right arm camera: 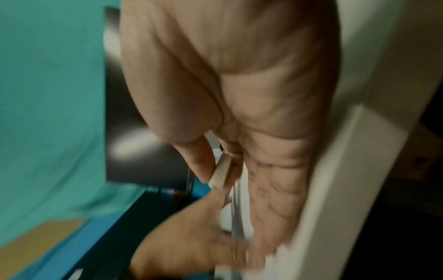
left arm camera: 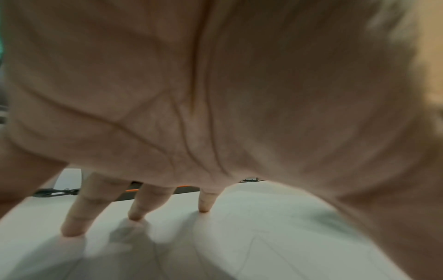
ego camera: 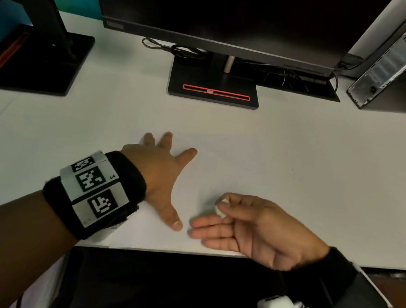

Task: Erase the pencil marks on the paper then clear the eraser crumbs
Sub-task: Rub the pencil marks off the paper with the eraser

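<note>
I see the paper (ego camera: 220, 170) lying flat on the near part of the white desk (ego camera: 323, 146), its near edge reaching the desk's near edge. The sheet is almost the same white as the desk, so I can only trace its outline faintly, and I cannot make out pencil marks or crumbs on it.

My left hand (ego camera: 160, 172) lies palm down on the left part of the sheet, released, its fingers (left arm camera: 76, 212) spread and straight with the tips touching the paper (the left wrist view shows three tips planted on the white surface). The thumb points toward the near edge.

My right hand (ego camera: 246, 228) hovers over the near middle of the sheet, palm turned up and to the left. Its thumb and forefinger pinch a small white eraser (ego camera: 221, 209), while the other fingers stretch out loosely toward the left thumb, close to it but apart. In the right wrist view the eraser (right arm camera: 221, 173) shows as a pale sliver between thumb and finger, though that picture is blurred.

Farther out, a dark monitor (ego camera: 224, 13) stands at the far middle on a black base with a red-rimmed slot (ego camera: 216, 92), with cables (ego camera: 177, 49) coiled behind it. A second black stand (ego camera: 31, 58) sits at the far left, and a computer tower (ego camera: 402, 62) stands at the far right.
</note>
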Demonstrator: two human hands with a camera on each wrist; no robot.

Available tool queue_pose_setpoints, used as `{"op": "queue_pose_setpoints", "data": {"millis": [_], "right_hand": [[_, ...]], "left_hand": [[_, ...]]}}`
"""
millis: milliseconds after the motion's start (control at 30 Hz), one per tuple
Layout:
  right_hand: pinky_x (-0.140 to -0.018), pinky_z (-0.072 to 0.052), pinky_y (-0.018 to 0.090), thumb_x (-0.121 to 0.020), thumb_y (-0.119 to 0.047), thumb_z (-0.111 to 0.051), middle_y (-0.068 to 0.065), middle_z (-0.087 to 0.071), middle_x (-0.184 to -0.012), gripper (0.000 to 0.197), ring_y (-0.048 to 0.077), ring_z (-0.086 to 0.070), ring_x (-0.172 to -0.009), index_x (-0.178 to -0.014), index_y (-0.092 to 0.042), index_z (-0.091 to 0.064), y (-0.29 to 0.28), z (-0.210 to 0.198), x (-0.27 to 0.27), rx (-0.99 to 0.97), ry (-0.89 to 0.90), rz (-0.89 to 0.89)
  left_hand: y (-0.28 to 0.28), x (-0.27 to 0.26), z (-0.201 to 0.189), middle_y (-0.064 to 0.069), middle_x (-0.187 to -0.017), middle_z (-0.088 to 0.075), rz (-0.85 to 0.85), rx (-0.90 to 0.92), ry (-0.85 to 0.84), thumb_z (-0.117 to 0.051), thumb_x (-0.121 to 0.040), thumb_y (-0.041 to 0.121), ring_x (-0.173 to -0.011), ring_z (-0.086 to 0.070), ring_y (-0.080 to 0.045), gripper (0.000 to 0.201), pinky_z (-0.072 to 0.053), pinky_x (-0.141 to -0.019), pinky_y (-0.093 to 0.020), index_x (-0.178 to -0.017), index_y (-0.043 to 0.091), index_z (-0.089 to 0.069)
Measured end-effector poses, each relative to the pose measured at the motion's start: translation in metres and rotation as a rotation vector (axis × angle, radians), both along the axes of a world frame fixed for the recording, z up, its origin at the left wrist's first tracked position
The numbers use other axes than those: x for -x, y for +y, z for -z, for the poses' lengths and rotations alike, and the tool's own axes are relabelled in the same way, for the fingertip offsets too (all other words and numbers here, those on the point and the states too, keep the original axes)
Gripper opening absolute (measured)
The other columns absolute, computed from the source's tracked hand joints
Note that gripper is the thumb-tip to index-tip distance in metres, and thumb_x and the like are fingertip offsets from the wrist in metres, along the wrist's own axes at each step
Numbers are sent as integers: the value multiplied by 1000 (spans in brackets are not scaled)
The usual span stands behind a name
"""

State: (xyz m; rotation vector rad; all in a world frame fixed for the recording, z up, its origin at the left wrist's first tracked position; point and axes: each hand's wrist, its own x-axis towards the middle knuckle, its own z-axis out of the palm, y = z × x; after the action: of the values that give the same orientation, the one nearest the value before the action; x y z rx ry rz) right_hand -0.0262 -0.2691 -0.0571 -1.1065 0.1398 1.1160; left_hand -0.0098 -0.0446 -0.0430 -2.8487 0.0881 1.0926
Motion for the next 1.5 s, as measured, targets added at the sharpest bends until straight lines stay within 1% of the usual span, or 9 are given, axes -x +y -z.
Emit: {"op": "queue_pose_setpoints", "data": {"millis": [200,400,533,633,767,900,1133,1367,1500], "right_hand": [[-94,-57,42,-101,-18,-46,34,-57,-135,24,38,-71,-102,-80,-11,-54,-30,-4,-42,-94,-100,835],[-101,-53,50,-99,-21,-52,38,-63,-122,16,48,-66,-111,-94,-6,-57,14,9,8,-43,90,86],[-104,-50,43,-102,-26,-42,31,-60,-132,49,40,-60,-125,-77,1,-75,5,11,-29,-116,150,544],[-101,-53,43,-102,-22,-47,29,-56,-137,30,37,-63,-122,-76,-12,-60,-8,4,-47,-227,-2,881],[-93,-56,46,-91,-20,-52,36,-63,-122,15,43,-66,-106,-96,-6,-54,26,4,-16,-196,110,531],[-113,-43,49,-103,-28,-39,34,-62,-128,46,43,-58,-125,-89,1,-72,48,8,-5,-78,175,71],[-98,-55,41,-102,-22,-46,18,-63,-118,28,35,-64,-114,-76,-17,-56,1,12,-68,-255,-37,1075],[-93,-57,45,-98,-20,-53,36,-65,-119,12,44,-68,-109,-89,-11,-55,45,9,-8,-81,0,172],[-104,-52,42,-94,-21,-50,33,-63,-124,33,39,-63,-118,-100,3,-72,20,15,-44,-118,150,456]], "left_hand": [[2,4,-1,-11,-163,31,24,16,-26,-76,-47,88,-152,13,-46,155,-40,-110,-60,-151,44,29],[0,8,1,-15,-165,24,21,9,-70,-74,-48,89,-151,10,-49,160,-45,-106,-57,-156,25,24],[4,14,0,-17,-163,30,38,-18,-19,-72,-48,91,-151,14,-48,164,-38,-113,-57,-155,15,27],[6,15,1,-18,-163,29,63,-18,-32,-67,-49,94,-151,12,-49,163,-31,-117,-57,-155,13,26],[7,15,1,-18,-164,27,73,-14,-50,-68,-47,94,-151,11,-49,164,-29,-118,-56,-156,13,24],[14,19,1,-17,-162,31,115,-8,-57,-71,-44,93,-151,14,-48,167,-24,-121,-55,-155,15,28],[16,19,2,-14,-161,34,126,-22,-35,-72,-44,91,-151,17,-45,168,-17,-123,-55,-154,17,31],[15,16,3,-16,-161,35,122,-30,-27,-72,-43,92,-151,17,-47,169,-20,-122,-55,-153,18,33],[13,16,2,-17,-161,35,121,-22,-28,-76,-44,89,-151,16,-48,164,-25,-120,-55,-149,35,37]]}}
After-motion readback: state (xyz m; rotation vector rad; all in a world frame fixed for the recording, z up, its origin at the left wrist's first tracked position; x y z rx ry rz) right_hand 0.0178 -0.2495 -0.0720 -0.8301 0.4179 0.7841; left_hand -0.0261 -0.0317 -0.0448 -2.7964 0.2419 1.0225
